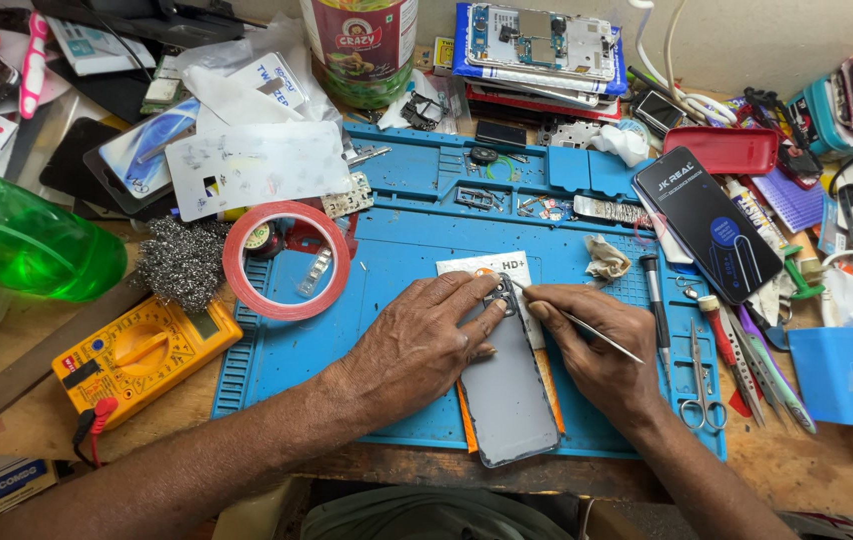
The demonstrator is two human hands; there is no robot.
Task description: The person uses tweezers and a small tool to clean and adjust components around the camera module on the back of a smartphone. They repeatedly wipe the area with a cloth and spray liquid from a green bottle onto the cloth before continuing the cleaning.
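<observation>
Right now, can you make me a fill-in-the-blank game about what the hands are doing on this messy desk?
1. The left hand presses down on a grey ____ lying on the blue mat.
2. The right hand holds thin metal ____ pointed at the camera corner.
3. The roll of tape left of the hands is ____ in colour.
4. The yellow multimeter sits on the ____ side of the mat.

Missing words: phone; tweezers; red; left
</observation>
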